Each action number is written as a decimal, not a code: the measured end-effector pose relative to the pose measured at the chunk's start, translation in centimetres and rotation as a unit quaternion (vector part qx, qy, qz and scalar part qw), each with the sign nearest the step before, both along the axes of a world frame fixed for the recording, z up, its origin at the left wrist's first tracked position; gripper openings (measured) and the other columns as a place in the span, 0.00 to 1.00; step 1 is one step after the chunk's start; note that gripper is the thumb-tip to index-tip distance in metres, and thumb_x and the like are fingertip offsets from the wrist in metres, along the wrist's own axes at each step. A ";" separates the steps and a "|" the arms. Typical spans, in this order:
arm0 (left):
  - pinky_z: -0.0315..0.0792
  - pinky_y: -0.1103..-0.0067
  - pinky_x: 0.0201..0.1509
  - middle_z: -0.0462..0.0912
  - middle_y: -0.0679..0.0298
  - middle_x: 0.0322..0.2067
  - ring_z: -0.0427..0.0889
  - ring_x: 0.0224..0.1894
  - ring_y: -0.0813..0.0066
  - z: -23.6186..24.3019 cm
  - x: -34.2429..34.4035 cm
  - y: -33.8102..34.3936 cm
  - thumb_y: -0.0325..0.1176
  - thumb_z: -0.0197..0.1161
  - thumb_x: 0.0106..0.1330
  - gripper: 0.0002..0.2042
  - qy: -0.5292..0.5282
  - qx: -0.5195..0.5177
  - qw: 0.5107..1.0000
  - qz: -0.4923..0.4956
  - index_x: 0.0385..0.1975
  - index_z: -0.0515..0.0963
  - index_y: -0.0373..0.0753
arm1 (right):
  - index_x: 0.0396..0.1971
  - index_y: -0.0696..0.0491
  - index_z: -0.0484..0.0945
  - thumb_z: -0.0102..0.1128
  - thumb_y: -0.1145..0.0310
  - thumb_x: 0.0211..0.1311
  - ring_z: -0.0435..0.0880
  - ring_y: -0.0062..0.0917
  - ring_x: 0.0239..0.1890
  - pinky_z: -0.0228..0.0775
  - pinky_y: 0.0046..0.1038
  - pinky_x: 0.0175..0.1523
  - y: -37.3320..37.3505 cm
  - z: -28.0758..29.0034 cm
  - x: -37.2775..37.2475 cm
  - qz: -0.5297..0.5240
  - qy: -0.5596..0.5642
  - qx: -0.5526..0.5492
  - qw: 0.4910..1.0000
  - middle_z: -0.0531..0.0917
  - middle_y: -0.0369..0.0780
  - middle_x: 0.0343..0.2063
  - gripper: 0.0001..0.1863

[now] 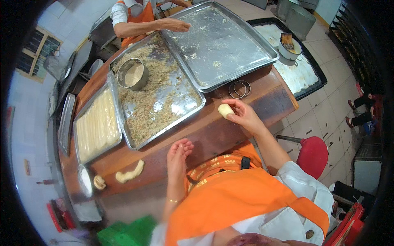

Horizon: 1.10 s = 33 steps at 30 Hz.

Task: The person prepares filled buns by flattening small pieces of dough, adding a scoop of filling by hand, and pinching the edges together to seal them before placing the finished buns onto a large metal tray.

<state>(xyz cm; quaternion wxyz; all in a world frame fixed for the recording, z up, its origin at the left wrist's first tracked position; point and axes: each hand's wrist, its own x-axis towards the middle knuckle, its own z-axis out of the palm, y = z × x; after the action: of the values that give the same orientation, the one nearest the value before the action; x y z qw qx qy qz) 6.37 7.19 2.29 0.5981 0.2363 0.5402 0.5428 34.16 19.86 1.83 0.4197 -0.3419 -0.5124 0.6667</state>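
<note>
A short pale piece of dough (225,110) is pinched in my right hand (243,117) over the wooden table (266,102). My left hand (178,155) is open, fingers loosely bent, above the front edge. Just beyond my hands lie metal rings (239,87) and a tray (150,123) of crumbly mixture, holding a steel cylinder (125,74) with crumbs inside. A curved dough strip (127,177) lies at front left, beside a small coiled piece (99,182) and a bowl of white powder (86,180). A film-covered tray of long dough strips (98,123) is at left.
A co-worker in orange (145,12) reaches a hand (178,25) over a floury tray (221,45). Behind, a dark-rimmed tray (310,86) bears a pot with brushes (289,49). A red stool (314,158) stands at my right, a green crate (127,233) below left; someone's legs show far right.
</note>
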 end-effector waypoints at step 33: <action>0.77 0.77 0.49 0.82 0.56 0.44 0.82 0.45 0.70 -0.2 3.8 0.5 0.33 0.51 0.77 0.12 0.015 -0.010 0.998 -0.055 0.50 0.74 0.31 | 0.61 0.54 0.72 0.66 0.69 0.63 0.78 0.19 0.51 0.71 0.23 0.56 -0.9 -0.7 5.3 -0.050 0.066 0.014 0.996 0.79 0.35 0.50 0.26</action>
<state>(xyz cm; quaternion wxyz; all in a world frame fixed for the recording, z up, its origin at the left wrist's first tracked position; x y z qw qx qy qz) 10.18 7.66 2.09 0.6213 0.2680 0.5403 0.5002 39.44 18.98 1.08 0.4905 -0.3164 -0.4747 0.6588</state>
